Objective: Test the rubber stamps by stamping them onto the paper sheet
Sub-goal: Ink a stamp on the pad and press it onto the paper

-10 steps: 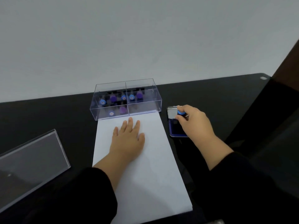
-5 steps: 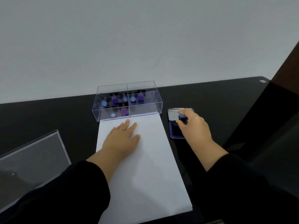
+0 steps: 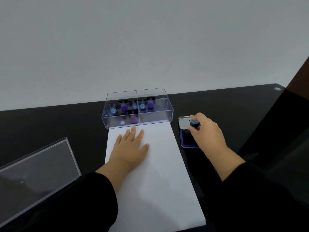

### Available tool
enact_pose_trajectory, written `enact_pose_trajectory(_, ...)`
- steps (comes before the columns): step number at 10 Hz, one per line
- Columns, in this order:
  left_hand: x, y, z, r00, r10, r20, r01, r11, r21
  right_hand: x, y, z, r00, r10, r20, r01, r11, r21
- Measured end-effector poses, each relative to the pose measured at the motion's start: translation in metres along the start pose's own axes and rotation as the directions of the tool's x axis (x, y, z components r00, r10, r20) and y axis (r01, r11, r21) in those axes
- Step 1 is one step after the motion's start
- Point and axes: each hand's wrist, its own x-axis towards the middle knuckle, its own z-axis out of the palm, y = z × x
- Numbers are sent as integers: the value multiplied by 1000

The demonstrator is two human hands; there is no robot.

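A white paper sheet (image 3: 160,173) lies on the black table in front of me. My left hand (image 3: 130,148) rests flat on its upper part, fingers straight. My right hand (image 3: 207,131) pinches a small blue-topped rubber stamp (image 3: 194,122) and holds it over the open blue ink pad (image 3: 188,139) to the right of the sheet. The pad's silvery lid (image 3: 184,123) stands open behind it. A clear plastic box (image 3: 137,108) at the sheet's far edge holds several more blue and purple stamps.
The clear box lid (image 3: 36,171) lies on the table (image 3: 50,123) at the left. A pale wall rises behind the table. A dark brown surface (image 3: 297,84) borders the right side.
The view has shifted slightly. My right hand with the stamp has stayed over the ink pad, shifting only slightly. My left hand stays flat on the paper.
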Motion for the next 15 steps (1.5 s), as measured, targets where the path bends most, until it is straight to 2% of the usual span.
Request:
enact_pose_trajectory(3, 1, 1, 1, 1000, -4, -16, 4, 1000, -12, 18, -40, 13, 995, -93, -29, 97, 963, 250)
enact_pose_trajectory(4, 2, 0, 3, 1000, -7, -22, 6, 1000, -20, 26, -48, 32, 994, -109, -25, 112, 958, 263)
enact_pose_trajectory(7, 7, -3, 5, 1000, -5, -23, 4, 1000, -20, 31, -50, 57, 968, -247, -36, 249, 960, 128)
enact_pose_trajectory(11, 8, -5, 7, 1000, 0, -31, -1, 1000, -29, 36, -48, 70, 968, -249, -23, 250, 964, 88)
enact_pose_trajectory(15, 7, -5, 6, 1000, -10, -25, 9, 999, -35, 36, -48, 74, 962, -266, -66, 272, 955, 116)
